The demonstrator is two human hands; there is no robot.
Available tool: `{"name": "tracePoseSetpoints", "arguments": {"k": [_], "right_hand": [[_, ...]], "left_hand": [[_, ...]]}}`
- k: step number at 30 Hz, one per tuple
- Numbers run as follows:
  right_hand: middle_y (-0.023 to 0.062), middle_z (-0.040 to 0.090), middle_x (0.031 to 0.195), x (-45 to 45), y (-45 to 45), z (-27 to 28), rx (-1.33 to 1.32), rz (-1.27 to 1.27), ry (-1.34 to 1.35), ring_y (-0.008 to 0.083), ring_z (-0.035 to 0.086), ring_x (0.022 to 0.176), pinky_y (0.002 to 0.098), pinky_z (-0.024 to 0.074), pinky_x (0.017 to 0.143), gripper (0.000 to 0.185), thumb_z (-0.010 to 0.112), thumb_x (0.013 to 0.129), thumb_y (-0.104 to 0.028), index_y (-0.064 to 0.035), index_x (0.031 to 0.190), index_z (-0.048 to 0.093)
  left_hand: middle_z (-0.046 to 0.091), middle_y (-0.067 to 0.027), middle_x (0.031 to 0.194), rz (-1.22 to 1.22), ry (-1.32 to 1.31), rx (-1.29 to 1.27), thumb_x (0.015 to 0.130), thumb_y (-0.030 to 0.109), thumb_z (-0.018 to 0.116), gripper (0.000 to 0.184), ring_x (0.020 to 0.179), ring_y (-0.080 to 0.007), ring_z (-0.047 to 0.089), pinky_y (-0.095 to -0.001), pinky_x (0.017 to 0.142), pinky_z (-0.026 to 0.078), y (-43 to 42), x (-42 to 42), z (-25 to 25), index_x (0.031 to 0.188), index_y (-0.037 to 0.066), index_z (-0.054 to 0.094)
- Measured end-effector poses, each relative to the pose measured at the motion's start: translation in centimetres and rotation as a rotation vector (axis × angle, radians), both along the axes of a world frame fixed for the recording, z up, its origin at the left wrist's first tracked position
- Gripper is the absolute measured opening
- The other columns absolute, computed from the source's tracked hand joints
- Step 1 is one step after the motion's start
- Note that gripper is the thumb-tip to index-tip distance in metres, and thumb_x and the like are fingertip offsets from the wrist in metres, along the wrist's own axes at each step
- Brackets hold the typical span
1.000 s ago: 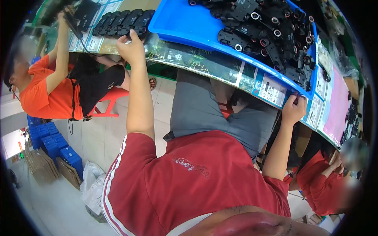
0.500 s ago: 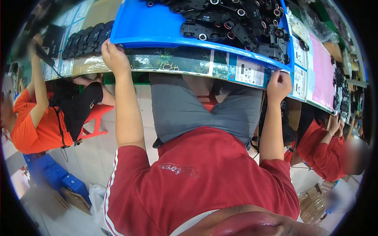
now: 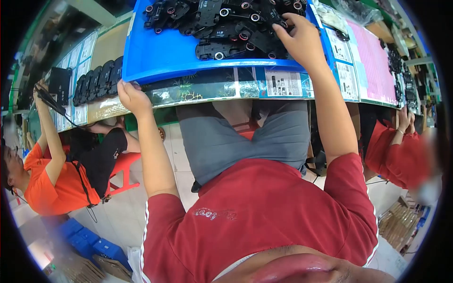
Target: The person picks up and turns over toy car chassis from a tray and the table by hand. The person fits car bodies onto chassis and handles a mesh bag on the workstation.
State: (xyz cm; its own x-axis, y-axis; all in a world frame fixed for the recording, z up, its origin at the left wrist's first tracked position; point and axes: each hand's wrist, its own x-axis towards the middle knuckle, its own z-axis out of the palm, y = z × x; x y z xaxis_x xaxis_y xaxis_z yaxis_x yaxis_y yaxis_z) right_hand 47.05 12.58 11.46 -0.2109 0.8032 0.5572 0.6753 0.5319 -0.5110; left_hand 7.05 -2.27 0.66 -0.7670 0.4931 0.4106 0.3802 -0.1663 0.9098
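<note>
A large blue tray (image 3: pixel 184 70) rests on the workbench, heaped with black toy car chassis (image 3: pixel 226 33) whose wheels show pale and reddish rims. At the tray's near left corner, my left hand (image 3: pixel 134 96) is closed on the rim. Over the right part of the heap reaches my right hand (image 3: pixel 304 42). Its thumb and fingers are apart and lie against the chassis there; I see none lifted between them.
Left of the tray stands a row of black car bodies (image 3: pixel 99 80). Printed sheets (image 3: pixel 283 84) lie under the bench's clear cover. A pink mat (image 3: pixel 370 61) is to the right. One person in orange (image 3: pixel 61 177) sits left, another in red (image 3: pixel 401 153) right.
My right hand has left the tray's near right corner and moved in over the chassis. My left hand stays at the left corner. The view has shifted a little.
</note>
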Motion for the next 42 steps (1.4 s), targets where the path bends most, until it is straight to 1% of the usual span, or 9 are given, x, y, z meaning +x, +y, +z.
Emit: {"name": "tracePoseSetpoints", "arguments": {"k": [3, 6, 9, 12, 13, 18, 24, 30, 42], "right_hand": [[0.0219, 0.071, 0.095, -0.8, 0.6, -1.2, 0.063, -0.087, -0.147, 0.0398, 0.068, 0.090, 0.0430, 0.0543, 0.081, 0.031, 0.074, 0.084, -0.022, 0.0012, 0.104, 0.072], [0.0230, 0.070, 0.097, -0.2, -0.6, -1.6, 0.139, -0.094, 0.042, 0.0383, 0.069, 0.089, 0.0389, 0.0545, 0.080, 0.030, 0.072, 0.086, -0.023, 0.0010, 0.104, 0.071], [0.0086, 0.072, 0.091, 2.8, -4.4, 0.7, -0.151, -0.233, 0.431, 0.0125, 0.064, 0.082, 0.0280, 0.0519, 0.077, 0.037, 0.065, 0.097, -0.025, 0.0048, 0.120, 0.065], [0.0138, 0.070, 0.101, 10.2, -3.9, -2.5, -0.001, -0.385, 0.380, 0.0146, 0.064, 0.089, 0.0289, 0.0510, 0.083, 0.038, 0.061, 0.099, -0.024, 0.0085, 0.118, 0.064], [0.0117, 0.069, 0.101, 11.7, -3.8, -3.0, -0.066, -0.315, 0.611, 0.0149, 0.063, 0.090, 0.0301, 0.0514, 0.082, 0.037, 0.060, 0.100, -0.023, 0.0092, 0.117, 0.064], [0.0036, 0.064, 0.088, 19.9, -2.8, -9.6, -0.237, -0.548, 0.687, 0.0086, 0.052, 0.066, 0.0256, 0.0440, 0.057, 0.037, 0.054, 0.104, -0.027, 0.0049, 0.121, 0.062], [0.0163, 0.072, 0.091, 17.9, -3.3, -9.5, -0.181, -0.674, 0.242, 0.0216, 0.068, 0.079, 0.0327, 0.0532, 0.074, 0.035, 0.063, 0.096, -0.022, 0.0080, 0.113, 0.067], [0.0213, 0.054, 0.127, 15.9, -3.6, -9.0, -0.106, -0.823, 0.120, 0.0380, 0.054, 0.120, 0.0445, 0.0445, 0.100, 0.053, 0.066, 0.092, -0.032, 0.0022, 0.131, 0.055], [0.0178, 0.057, 0.122, 14.5, -3.9, -8.4, -0.174, -0.815, -0.087, 0.0380, 0.062, 0.108, 0.0458, 0.0500, 0.091, 0.059, 0.069, 0.088, -0.044, -0.0019, 0.128, 0.057]], "left_hand": [[0.053, -0.0012, 0.072, 0.024, -0.023, -0.021, 0.102, 0.018, 0.040, 0.028, 0.063, -0.0099, 0.047, -0.0269, 0.060, 0.039, -0.1, 0.1, 0.1, 0.097, -0.002, 0.060], [0.054, -0.0025, 0.072, 0.057, 0.058, -0.078, 0.103, 0.017, 0.041, 0.028, 0.063, -0.0102, 0.048, -0.0265, 0.060, 0.040, -0.7, 0.6, 0.6, 0.098, -0.003, 0.060], [0.054, -0.0030, 0.072, 0.050, 0.055, -0.033, 0.102, 0.014, 0.044, 0.025, 0.063, -0.0108, 0.048, -0.0272, 0.059, 0.040, -0.4, 0.1, -0.2, 0.103, -0.003, 0.061], [0.055, -0.0021, 0.082, 0.021, -0.040, -0.009, 0.102, 0.019, 0.047, 0.027, 0.069, -0.0097, 0.047, -0.0261, 0.061, 0.040, -0.9, -0.4, -1.6, 0.113, -0.003, 0.060], [0.056, -0.0042, 0.084, 0.076, 0.093, 0.011, 0.102, 0.018, 0.047, 0.028, 0.073, -0.0126, 0.050, -0.0289, 0.065, 0.044, -0.2, -1.5, -3.4, 0.116, -0.004, 0.058], [0.056, -0.0143, 0.110, 0.045, 0.105, -0.140, 0.097, 0.010, 0.049, 0.023, 0.098, -0.0238, 0.055, -0.0354, 0.088, 0.045, -1.1, -0.5, -1.9, 0.113, -0.006, 0.055], [0.050, -0.0113, 0.118, 0.100, -0.216, 0.190, 0.101, 0.010, 0.053, 0.025, 0.103, -0.0198, 0.054, -0.0314, 0.092, 0.045, -1.2, 0.0, -1.3, 0.124, -0.001, 0.049], [0.049, -0.0120, 0.116, 0.274, -0.032, 0.264, 0.098, 0.005, 0.052, 0.018, 0.101, -0.0194, 0.052, -0.0305, 0.086, 0.045, -1.7, 1.5, 1.7, 0.115, -0.002, 0.049], [0.048, -0.0151, 0.099, -0.593, 0.258, 0.678, 0.085, -0.006, 0.050, 0.026, 0.079, -0.0169, 0.046, -0.0249, 0.069, 0.041, 2.0, 9.1, 18.2, 0.110, -0.005, 0.051]]}}
